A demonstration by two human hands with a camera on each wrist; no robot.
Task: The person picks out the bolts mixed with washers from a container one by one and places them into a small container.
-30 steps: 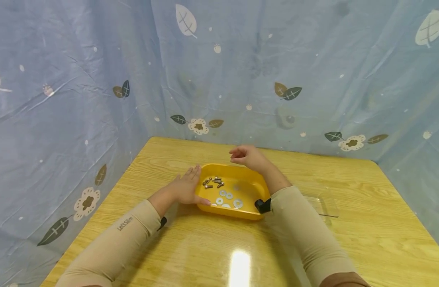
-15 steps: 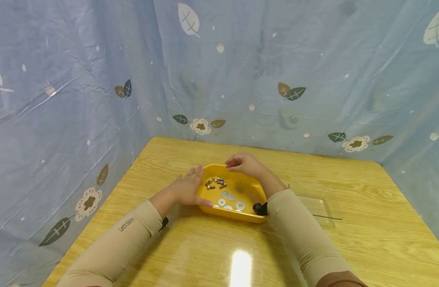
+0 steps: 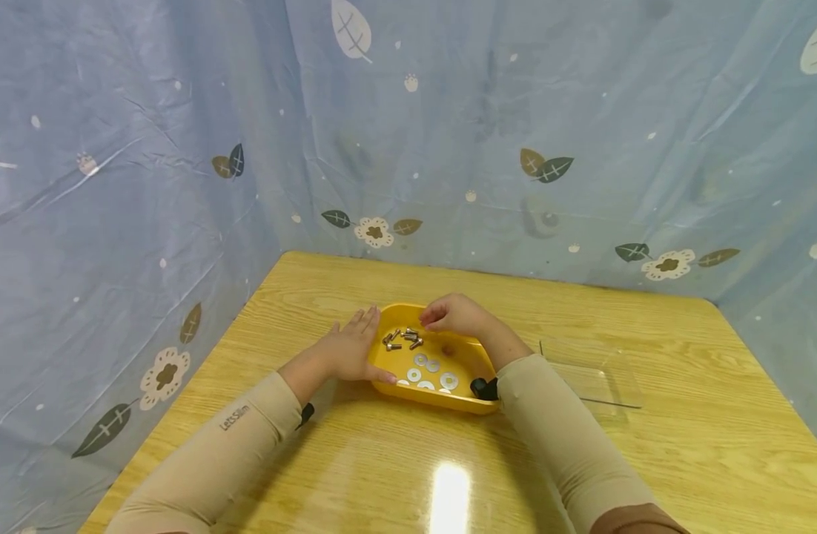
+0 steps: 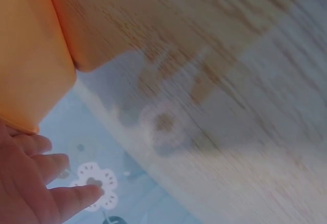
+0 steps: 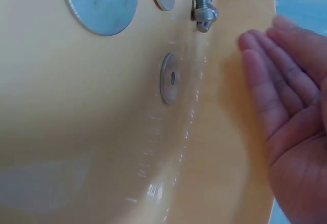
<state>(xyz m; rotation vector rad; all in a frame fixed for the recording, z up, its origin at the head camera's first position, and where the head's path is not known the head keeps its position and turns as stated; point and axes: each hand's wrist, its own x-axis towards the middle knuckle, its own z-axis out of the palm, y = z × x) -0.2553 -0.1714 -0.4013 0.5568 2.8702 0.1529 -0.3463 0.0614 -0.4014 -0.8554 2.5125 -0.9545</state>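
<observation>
My left hand rests against the left end of a yellow plastic tray, its fingers straight along the wall and the thumb over the near rim. Inside the tray lie several metal screws in a loose group at the left, with several flat washers nearer the front. My right hand is at the far wall, its fingers dipping over the tray near the screws. In the right wrist view its relaxed, slightly bent fingers hold nothing; a small washer and a screw lie apart from them.
A clear plastic case with a thin dark edge sits on the wooden table, right of the tray and partly behind my right forearm. A blue patterned curtain hangs behind the table and along its sides.
My right hand has come down and slightly left, from above the tray's far rim to inside it near the screws. My left hand keeps its place; the view shifts slightly.
</observation>
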